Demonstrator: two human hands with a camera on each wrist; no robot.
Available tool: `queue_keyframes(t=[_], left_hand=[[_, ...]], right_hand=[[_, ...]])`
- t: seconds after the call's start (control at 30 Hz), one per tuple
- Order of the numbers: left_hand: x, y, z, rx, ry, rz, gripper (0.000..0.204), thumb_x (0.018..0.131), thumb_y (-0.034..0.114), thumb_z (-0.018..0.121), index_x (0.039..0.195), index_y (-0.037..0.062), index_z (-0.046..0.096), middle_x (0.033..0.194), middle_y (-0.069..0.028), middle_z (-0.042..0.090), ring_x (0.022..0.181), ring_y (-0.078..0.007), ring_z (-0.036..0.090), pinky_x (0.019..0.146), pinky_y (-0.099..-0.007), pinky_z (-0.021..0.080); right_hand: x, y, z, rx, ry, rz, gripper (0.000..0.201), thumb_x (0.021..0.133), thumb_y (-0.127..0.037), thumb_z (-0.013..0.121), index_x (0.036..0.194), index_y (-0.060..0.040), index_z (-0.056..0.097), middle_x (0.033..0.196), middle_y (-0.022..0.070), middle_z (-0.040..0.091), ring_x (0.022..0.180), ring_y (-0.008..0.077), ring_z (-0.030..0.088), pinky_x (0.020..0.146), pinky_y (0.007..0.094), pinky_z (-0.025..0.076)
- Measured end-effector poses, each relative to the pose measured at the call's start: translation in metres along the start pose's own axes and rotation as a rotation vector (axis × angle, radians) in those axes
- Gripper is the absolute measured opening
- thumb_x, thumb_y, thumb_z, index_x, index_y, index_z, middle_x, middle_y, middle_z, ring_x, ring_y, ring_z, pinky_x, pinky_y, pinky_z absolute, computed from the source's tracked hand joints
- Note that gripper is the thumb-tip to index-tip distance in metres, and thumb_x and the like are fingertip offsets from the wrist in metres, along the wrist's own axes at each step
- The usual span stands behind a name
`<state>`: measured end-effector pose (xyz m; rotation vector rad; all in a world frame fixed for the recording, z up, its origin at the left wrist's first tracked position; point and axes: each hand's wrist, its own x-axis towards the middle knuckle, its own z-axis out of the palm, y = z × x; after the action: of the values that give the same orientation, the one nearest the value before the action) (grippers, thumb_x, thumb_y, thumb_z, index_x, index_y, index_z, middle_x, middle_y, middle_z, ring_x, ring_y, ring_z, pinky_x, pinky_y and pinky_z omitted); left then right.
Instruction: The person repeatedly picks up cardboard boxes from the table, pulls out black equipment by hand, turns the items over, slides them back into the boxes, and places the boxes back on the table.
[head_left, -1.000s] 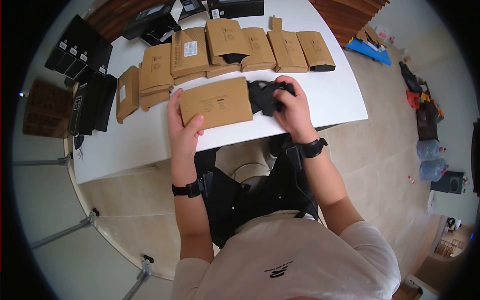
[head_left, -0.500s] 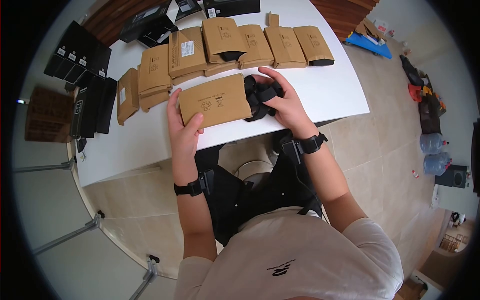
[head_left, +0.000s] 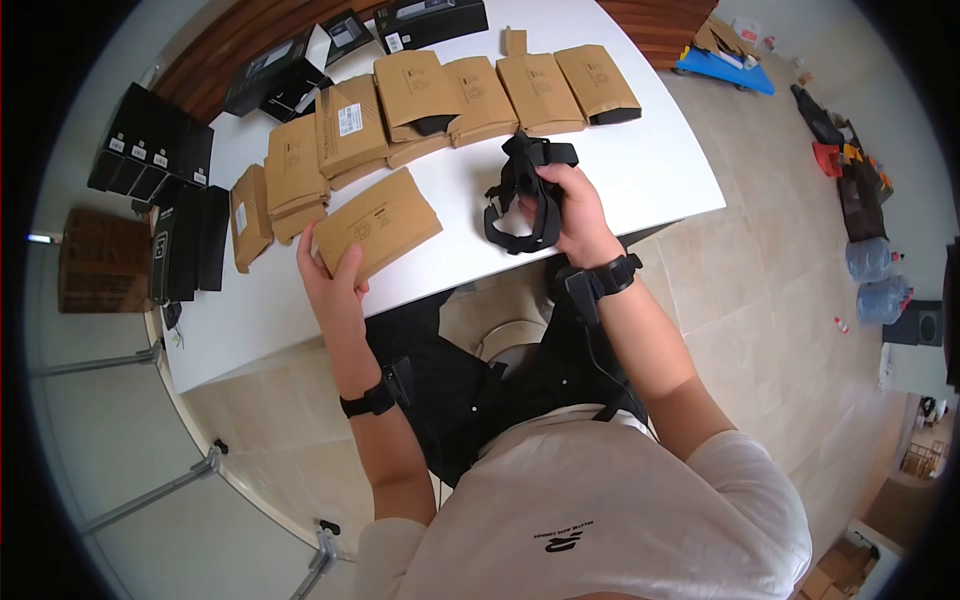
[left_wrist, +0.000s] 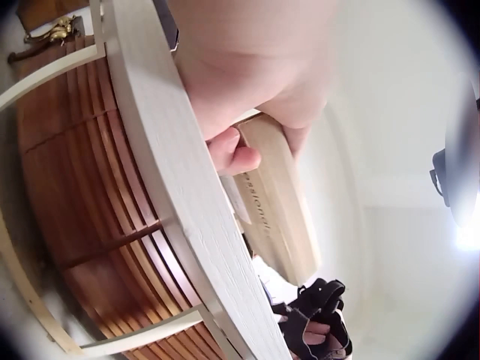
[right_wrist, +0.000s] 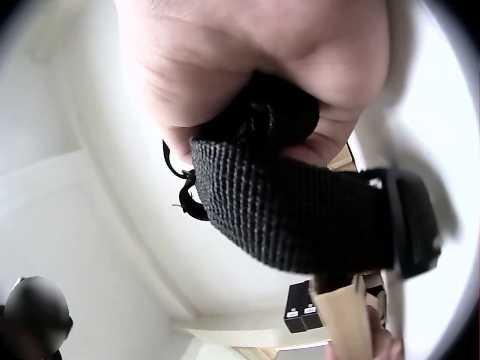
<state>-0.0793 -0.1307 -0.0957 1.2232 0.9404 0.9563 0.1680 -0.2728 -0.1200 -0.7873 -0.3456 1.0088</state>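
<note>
My left hand grips the lower left end of a flat brown cardboard box, thumb on its top face, near the table's front edge. In the left wrist view the box shows side-on, fingers wrapped at its end. To the right, apart from the box, my right hand holds a bundle of black straps with loops hanging down. The right wrist view shows the woven strap close up, gripped by the right hand.
Several brown boxes stand in a row across the white table. Black boxes line the left side, more black boxes the back. Right of the table, a blue trolley is on the floor.
The black straps have come away from the brown box's right end, held in my right hand. The left hand and box have shifted left and the box has tilted.
</note>
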Motion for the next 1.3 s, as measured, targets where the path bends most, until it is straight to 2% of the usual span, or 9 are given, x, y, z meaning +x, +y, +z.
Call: queue_keyframes(t=[0.3,0.5,0.6,0.7,0.83,0.93,1.03,1.17,1.3], left_hand=[[0.005,-0.007,0.010,0.484,-0.014,0.015,0.076,0.088,0.019,0.069,0.149,-0.0001,0.029,0.124,-0.0180,0.057,0.088,-0.0180,0.063,0.061,-0.0282,0.051],[0.007,-0.020,-0.012,1.019,0.048,0.435,0.071,0.089,0.020,0.069,0.147,-0.0003,0.033,0.114,-0.0134,0.056,0.074,-0.0150,0.059,0.063,-0.0232,0.047],[-0.014,0.012,0.007,0.777,0.186,0.384,0.068,0.088,0.018,0.069,0.145,-0.0007,0.036,0.114,-0.0126,0.056,0.080,-0.0145,0.059,0.069,-0.0245,0.048],[-0.050,0.029,0.030,0.464,-0.040,0.206,0.080,0.076,0.016,0.079,0.142,-0.0019,0.037,0.128,-0.0145,0.052,0.110,-0.0241,0.055,0.093,-0.0381,0.045],[-0.064,0.035,0.067,0.465,-0.516,0.535,0.109,0.058,0.027,0.092,0.145,-0.0033,0.033,0.144,-0.0202,0.043,0.134,-0.0310,0.041,0.106,-0.0416,0.037],[-0.061,0.025,0.085,0.392,-0.749,0.284,0.070,0.071,0.014,0.086,0.129,-0.0013,0.049,0.119,-0.0089,0.058,0.109,-0.0167,0.058,0.092,-0.0314,0.049],[-0.063,0.007,0.089,0.063,-0.662,0.091,0.028,0.084,0.000,0.069,0.110,-0.0016,0.059,0.092,-0.0040,0.064,0.079,-0.0092,0.060,0.068,-0.0255,0.049],[-0.045,-0.007,0.059,0.120,-0.680,-0.148,0.008,0.091,0.001,0.054,0.094,-0.0019,0.061,0.072,-0.0054,0.062,0.065,-0.0116,0.057,0.059,-0.0253,0.044],[-0.031,0.006,0.042,-0.213,-0.601,-0.143,0.026,0.089,-0.003,0.051,0.114,-0.0052,0.057,0.088,-0.0116,0.066,0.074,-0.0170,0.061,0.066,-0.0297,0.051]], right_hand=[[0.004,0.002,0.001,0.118,0.047,-0.029,0.021,0.089,-0.015,0.059,0.102,0.0020,0.061,0.084,0.0095,0.064,0.067,0.0175,0.060,0.061,0.0310,0.051],[-0.008,-0.006,-0.005,0.175,0.062,0.021,0.023,0.089,-0.015,0.061,0.105,0.0013,0.062,0.088,0.0104,0.068,0.068,0.0192,0.063,0.062,0.0316,0.054],[-0.018,-0.013,-0.003,0.108,0.065,0.013,0.027,0.088,-0.014,0.059,0.107,0.0052,0.060,0.088,0.0100,0.066,0.069,0.0171,0.062,0.060,0.0291,0.052],[-0.039,-0.026,0.021,0.122,-0.031,-0.009,0.038,0.084,-0.001,0.059,0.122,0.0019,0.056,0.100,0.0115,0.066,0.083,0.0167,0.066,0.072,0.0272,0.056],[-0.055,-0.024,0.054,-0.028,-0.117,-0.013,0.038,0.081,0.004,0.061,0.119,0.0006,0.060,0.106,0.0099,0.065,0.095,0.0158,0.064,0.085,0.0280,0.053],[-0.059,-0.026,0.071,-0.197,-0.179,-0.041,0.036,0.082,0.002,0.066,0.117,-0.0011,0.062,0.108,0.0050,0.064,0.100,0.0118,0.059,0.090,0.0265,0.049],[-0.053,-0.025,0.071,-0.385,-0.193,-0.125,0.032,0.083,0.000,0.067,0.115,-0.0022,0.063,0.102,0.0018,0.063,0.094,0.0077,0.058,0.083,0.0229,0.048],[-0.041,-0.025,0.066,-0.370,-0.119,-0.031,0.028,0.084,0.002,0.065,0.112,-0.0018,0.062,0.093,0.0040,0.064,0.073,0.0088,0.059,0.064,0.0227,0.049],[-0.028,-0.019,0.069,-0.310,-0.090,0.023,0.027,0.081,0.005,0.063,0.108,0.0003,0.064,0.085,0.0045,0.065,0.069,0.0093,0.061,0.060,0.0229,0.049]])
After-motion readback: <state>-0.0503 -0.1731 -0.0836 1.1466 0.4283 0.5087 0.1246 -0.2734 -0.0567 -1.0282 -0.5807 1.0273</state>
